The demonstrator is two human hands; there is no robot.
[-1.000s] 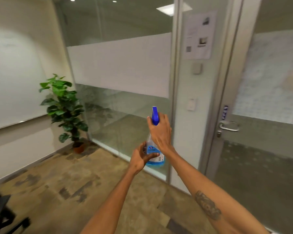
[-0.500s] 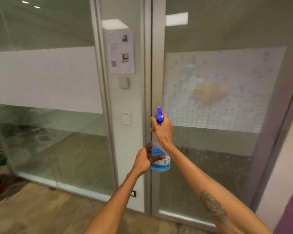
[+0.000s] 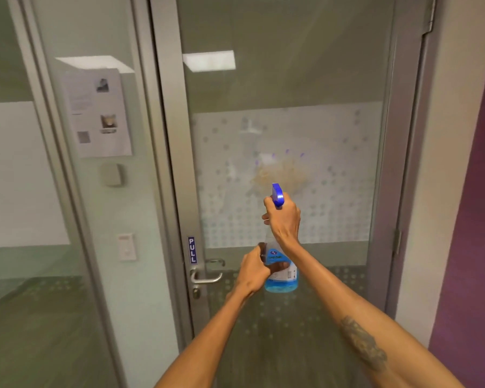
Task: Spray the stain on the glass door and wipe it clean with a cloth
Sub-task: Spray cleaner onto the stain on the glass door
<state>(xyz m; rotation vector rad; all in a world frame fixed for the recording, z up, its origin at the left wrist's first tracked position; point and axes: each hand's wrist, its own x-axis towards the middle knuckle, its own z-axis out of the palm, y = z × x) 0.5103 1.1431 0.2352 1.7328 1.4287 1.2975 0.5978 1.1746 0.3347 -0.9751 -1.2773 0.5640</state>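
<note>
The stain (image 3: 282, 175) sits straight ahead of my hands and a little above them — a tan, smudgy patch on the frosted, dotted band of the glass door (image 3: 289, 79), its lower edge hidden just behind the blue nozzle of the spray bottle (image 3: 281, 264). I hold the bottle upright, its long axis vertical, nozzle at the top and the last of the blue liquid pooled at the bottom. My right hand (image 3: 284, 219) is the higher one and the nearer to the stain: it is wrapped around the neck just under the blue head, fingers closed around it, though from behind I cannot tell whether a finger lies on the trigger. My left hand (image 3: 254, 271) is closed around the lower body of the bottle from the left side, thumb across the label, steadying it.

So the move, as I judge it, turns on a small lift and a level aim — the nozzle already points toward the glass, but it reads slightly low of the patch's middle.

The stain itself is pale brown with soft, ragged edges, densest near the centre and fading into the white film. A few faint streaks and small bluish specks show around it, too blurred to say what they are. I see no cloth anywhere in view. The door handle (image 3: 206, 278) lies well below and to the left of the stain.
</note>
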